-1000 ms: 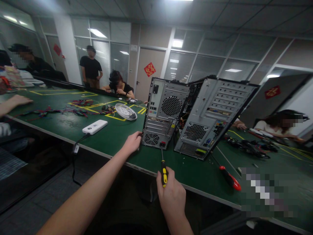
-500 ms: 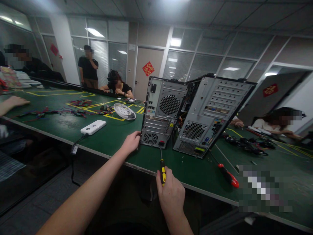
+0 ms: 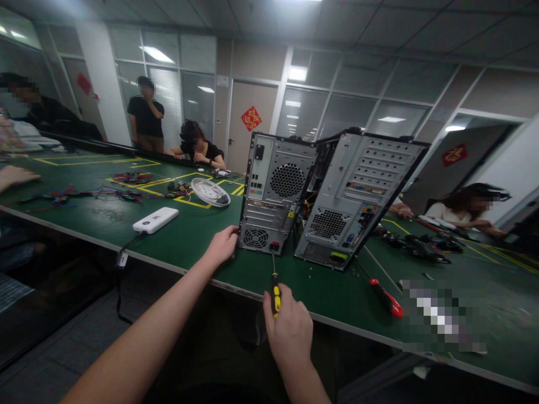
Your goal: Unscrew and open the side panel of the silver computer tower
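Note:
A screwdriver (image 3: 275,294) with a black and yellow handle is gripped in my right hand (image 3: 291,328), thumb on its left side. Its shaft points up and away, and the tip is at the lower rear edge of a computer case (image 3: 269,215), just below the red switch and power socket. Whether the tip sits on a screw is too small to tell. My left hand (image 3: 223,246) is closed against the case's lower left edge, its fingertips partly hidden. The case stands upright, its rear panel with fan grilles and ports facing me.
A second computer case (image 3: 326,224) stands tilted close by on the right. Beyond it are a red-handled screwdriver (image 3: 386,297), a blurred-out object (image 3: 442,317) and black cables (image 3: 421,247). At left lie a white power bank (image 3: 155,220), wires (image 3: 84,195) and a round white cover (image 3: 210,192). Several people are around.
The whole view has shifted slightly, so things sit further left. My hands keep their hold, and the screwdriver tip stays at the case's lower edge. A standing person raised a hand to the face.

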The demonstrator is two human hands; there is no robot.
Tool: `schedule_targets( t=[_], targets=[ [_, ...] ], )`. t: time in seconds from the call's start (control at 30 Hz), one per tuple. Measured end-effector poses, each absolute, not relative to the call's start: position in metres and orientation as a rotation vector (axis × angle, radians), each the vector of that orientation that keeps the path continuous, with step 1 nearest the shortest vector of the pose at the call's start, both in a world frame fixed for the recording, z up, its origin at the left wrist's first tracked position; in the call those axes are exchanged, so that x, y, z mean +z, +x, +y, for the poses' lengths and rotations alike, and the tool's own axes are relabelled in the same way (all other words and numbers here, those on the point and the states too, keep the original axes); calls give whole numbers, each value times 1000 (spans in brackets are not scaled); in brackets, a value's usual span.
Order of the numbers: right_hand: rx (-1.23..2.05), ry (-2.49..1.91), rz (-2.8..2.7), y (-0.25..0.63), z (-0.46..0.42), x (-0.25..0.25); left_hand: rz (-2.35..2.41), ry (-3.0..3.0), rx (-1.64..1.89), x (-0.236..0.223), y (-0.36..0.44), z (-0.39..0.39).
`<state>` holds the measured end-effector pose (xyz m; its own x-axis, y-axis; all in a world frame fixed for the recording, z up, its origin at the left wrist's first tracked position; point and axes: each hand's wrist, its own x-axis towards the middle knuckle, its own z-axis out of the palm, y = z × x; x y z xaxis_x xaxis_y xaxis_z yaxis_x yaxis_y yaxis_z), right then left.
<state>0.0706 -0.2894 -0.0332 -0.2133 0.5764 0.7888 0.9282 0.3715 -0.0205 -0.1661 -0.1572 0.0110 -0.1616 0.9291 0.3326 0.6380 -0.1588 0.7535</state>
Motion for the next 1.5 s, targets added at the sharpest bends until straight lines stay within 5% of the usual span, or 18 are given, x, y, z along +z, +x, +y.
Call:
schedule_targets(
  t=[1.5],
  targets=[
    [-626,-1325,-1952,78,-288,-33,1756,1766,1226,12,-167,-157]
  ],
)
